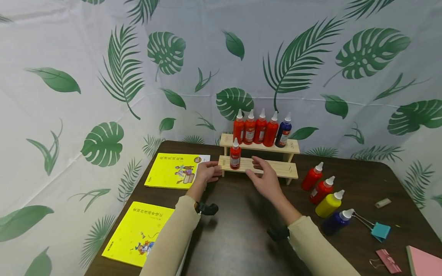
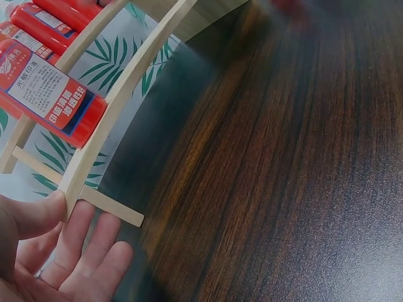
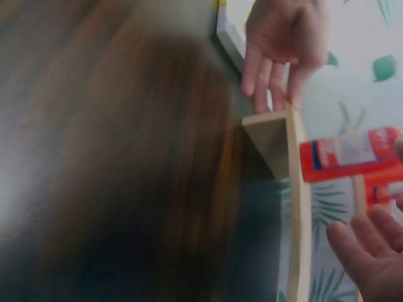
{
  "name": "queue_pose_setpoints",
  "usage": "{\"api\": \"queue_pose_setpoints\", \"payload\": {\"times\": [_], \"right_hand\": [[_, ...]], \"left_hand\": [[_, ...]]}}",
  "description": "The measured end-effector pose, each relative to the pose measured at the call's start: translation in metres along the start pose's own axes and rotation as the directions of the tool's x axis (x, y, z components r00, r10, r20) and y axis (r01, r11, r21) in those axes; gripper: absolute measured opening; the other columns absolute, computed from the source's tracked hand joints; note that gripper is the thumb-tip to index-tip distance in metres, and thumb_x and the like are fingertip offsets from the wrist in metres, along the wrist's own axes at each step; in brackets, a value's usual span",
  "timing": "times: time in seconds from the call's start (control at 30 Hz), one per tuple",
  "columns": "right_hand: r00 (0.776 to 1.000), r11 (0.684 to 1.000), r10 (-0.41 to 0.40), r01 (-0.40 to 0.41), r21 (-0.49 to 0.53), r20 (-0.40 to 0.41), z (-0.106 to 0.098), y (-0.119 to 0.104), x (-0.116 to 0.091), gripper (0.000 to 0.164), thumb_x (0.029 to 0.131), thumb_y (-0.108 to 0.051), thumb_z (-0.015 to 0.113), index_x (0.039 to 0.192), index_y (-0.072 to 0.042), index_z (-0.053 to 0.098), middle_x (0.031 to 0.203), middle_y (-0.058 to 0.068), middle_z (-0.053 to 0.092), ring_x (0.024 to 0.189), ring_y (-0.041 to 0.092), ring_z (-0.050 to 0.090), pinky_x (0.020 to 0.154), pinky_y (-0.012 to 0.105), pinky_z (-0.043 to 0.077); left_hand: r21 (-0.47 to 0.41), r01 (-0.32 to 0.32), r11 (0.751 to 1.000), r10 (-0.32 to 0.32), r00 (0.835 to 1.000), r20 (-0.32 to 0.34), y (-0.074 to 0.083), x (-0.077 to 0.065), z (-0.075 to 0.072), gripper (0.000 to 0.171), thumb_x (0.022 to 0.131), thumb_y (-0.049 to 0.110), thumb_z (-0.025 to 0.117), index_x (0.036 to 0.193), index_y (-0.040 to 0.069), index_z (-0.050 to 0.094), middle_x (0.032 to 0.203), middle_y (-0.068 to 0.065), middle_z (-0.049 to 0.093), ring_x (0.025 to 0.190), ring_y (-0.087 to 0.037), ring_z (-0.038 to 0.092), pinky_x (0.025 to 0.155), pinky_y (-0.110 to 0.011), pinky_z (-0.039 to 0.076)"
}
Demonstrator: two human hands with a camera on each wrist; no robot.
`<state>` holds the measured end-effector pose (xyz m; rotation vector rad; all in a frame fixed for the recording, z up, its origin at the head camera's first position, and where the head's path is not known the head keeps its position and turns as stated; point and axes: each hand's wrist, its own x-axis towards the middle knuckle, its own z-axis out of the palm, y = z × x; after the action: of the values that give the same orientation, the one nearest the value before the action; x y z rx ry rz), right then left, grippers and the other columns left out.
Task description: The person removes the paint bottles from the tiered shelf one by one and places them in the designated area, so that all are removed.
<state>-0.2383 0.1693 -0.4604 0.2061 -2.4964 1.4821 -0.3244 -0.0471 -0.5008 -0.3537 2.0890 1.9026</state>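
Observation:
My left hand (image 1: 206, 173) pinches the left end of a light wooden shelf's lower tier (image 1: 276, 168). Its thumb lies on top and its fingers underneath, as the left wrist view shows. One red ink bottle (image 1: 235, 158) with a white pointed cap stands upright near that end of the tier. Just right of this bottle, my right hand (image 1: 267, 182) hovers at the front edge with fingers spread and nothing in them. Behind, the upper tier (image 1: 294, 146) carries a row of several red bottles (image 1: 249, 131) and a dark blue bottle (image 1: 283, 132) at its right end.
Right of the shelf stand two red bottles (image 1: 312, 177), a yellow bottle (image 1: 329, 205) and a blue bottle (image 1: 336, 222). Binder clips (image 1: 381, 232) and a pink pad (image 1: 423, 262) lie beyond. Two yellow books (image 1: 169, 170) lie at left; a leaf-print cloth (image 1: 207, 57) hangs behind.

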Motion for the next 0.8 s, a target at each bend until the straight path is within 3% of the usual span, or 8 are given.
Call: {"api": "queue_pose_setpoints", "payload": {"times": [0.17,0.33,0.6,0.8], "right_hand": [[0.998,0.999,0.042,-0.041,-0.019,0.046,0.019,-0.002,0.032,0.057,0.091,-0.022,0.066,0.141,-0.006,0.043,0.134,0.017,0.052,0.122,0.035,0.051,0.096,0.048,0.047],[0.995,0.998,0.056,-0.052,-0.045,0.081,0.033,-0.007,0.048,0.059,0.092,-0.026,0.065,0.142,-0.01,0.041,0.137,0.014,0.051,0.124,0.032,0.05,0.104,0.048,0.041],[0.989,0.988,0.137,-0.134,-0.076,0.045,0.042,-0.009,0.056,0.054,0.093,-0.025,0.063,0.14,-0.01,0.042,0.135,0.013,0.052,0.122,0.031,0.051,0.104,0.047,0.04],[0.992,0.991,0.127,-0.127,0.028,0.006,0.046,-0.006,0.045,0.05,0.092,-0.023,0.065,0.136,-0.01,0.046,0.131,0.012,0.055,0.119,0.03,0.053,0.099,0.044,0.046]], "left_hand": [[-0.002,0.012,1.0,-0.012,1.0,0.014,0.002,0.0,0.0,0.033,0.091,0.018,0.067,0.122,0.006,0.063,0.102,-0.014,0.071,0.088,-0.024,0.07,0.074,-0.035,0.058],[0.003,0.016,1.0,-0.016,1.0,0.02,0.002,0.0,-0.001,0.033,0.091,0.018,0.066,0.122,0.006,0.063,0.101,-0.014,0.071,0.089,-0.024,0.07,0.075,-0.035,0.058],[0.003,0.029,1.0,-0.029,0.999,0.03,0.006,-0.002,-0.001,0.034,0.091,0.018,0.066,0.122,0.006,0.063,0.102,-0.014,0.071,0.088,-0.024,0.07,0.074,-0.034,0.058],[0.012,0.023,1.0,-0.023,1.0,0.021,0.004,-0.002,0.0,0.034,0.091,0.019,0.066,0.122,0.006,0.062,0.103,-0.014,0.07,0.089,-0.024,0.07,0.078,-0.036,0.057]]}}
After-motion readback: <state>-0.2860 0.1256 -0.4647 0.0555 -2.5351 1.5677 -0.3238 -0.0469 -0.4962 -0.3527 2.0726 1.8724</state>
